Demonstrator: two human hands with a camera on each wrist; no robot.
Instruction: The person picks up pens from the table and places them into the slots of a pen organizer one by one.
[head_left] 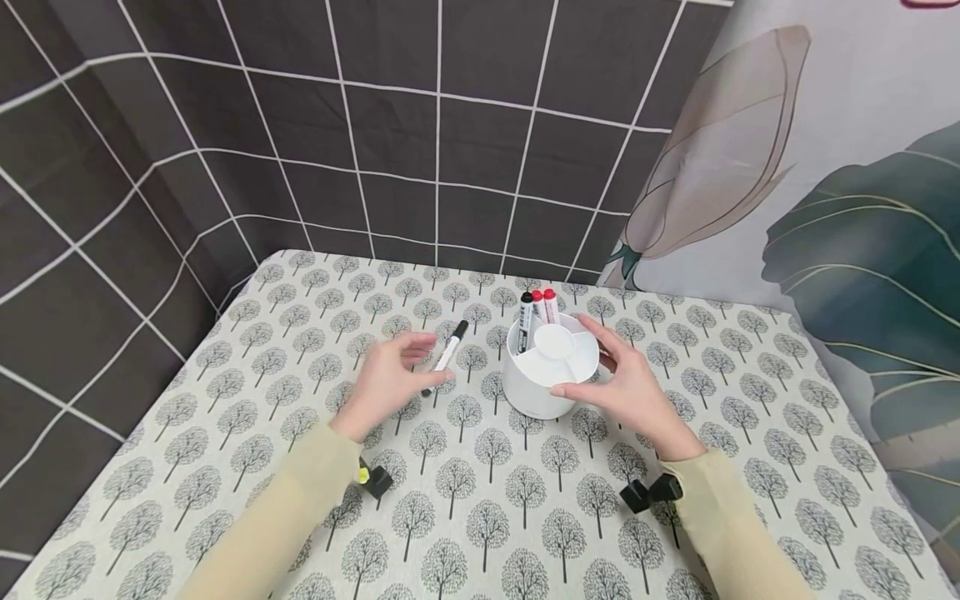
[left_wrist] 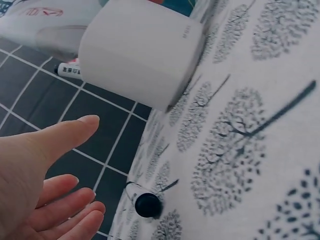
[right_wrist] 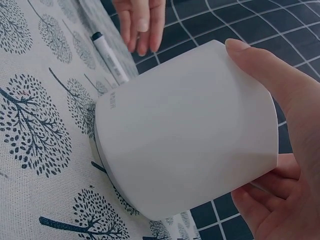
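A white round pen holder [head_left: 528, 392] with inner compartments stands on the tablecloth, right of centre. My right hand [head_left: 633, 387] grips its right side, the thumb at the near rim and the fingers round the far side, as the right wrist view also shows. Upright in a back-left compartment are a black-capped marker [head_left: 525, 321] and two red-capped markers [head_left: 551, 306]. To the left, a white whiteboard marker [head_left: 448, 353] with black ends lies on the cloth. My left hand [head_left: 386, 375] hovers beside it, thumb and fingers spread apart, nothing held.
The tablecloth [head_left: 491, 525] carries a pattern of grey trees. A dark cloth with a white grid [head_left: 390, 125] hangs behind the table and along its left. At the right hangs a leaf-printed curtain [head_left: 862, 250]. Small black wrist devices [head_left: 378, 482] sit at both cuffs.
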